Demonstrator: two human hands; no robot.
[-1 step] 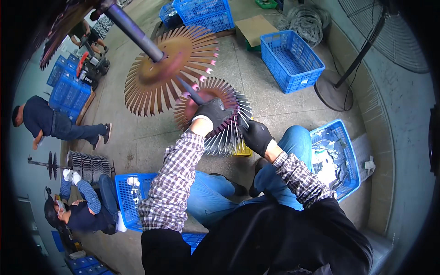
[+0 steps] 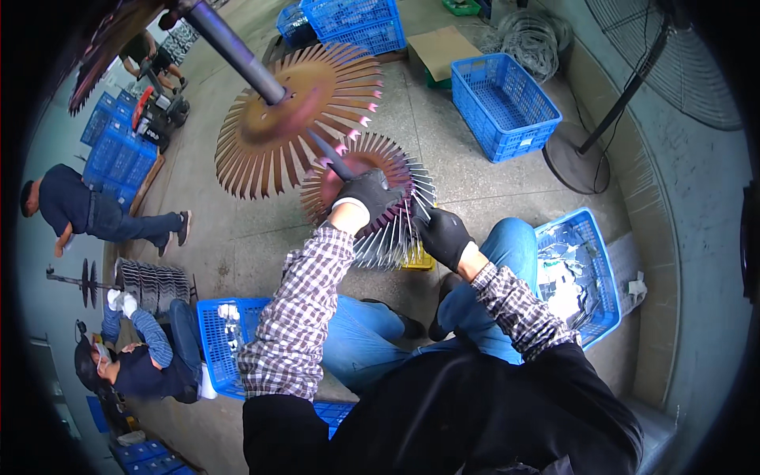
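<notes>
My left hand, in a black glove, is closed around a grey pointed rod at the middle of a slotted disc rack. The rack has reddish-brown teeth, and many thin silvery metal strips stick out from its right and lower rim. At the right rim my right hand, also black-gloved, has its fingers pinched together on the end of one thin metal strip. Just how the fingertips grip it is partly hidden. Above stands a larger rust-coloured slotted disc on a thick shaft.
Beside my right knee sits a blue crate of shiny flat pieces; another blue crate is at my left. A blue basket, a fan stand and coiled wire stand farther off. Co-workers are on the left.
</notes>
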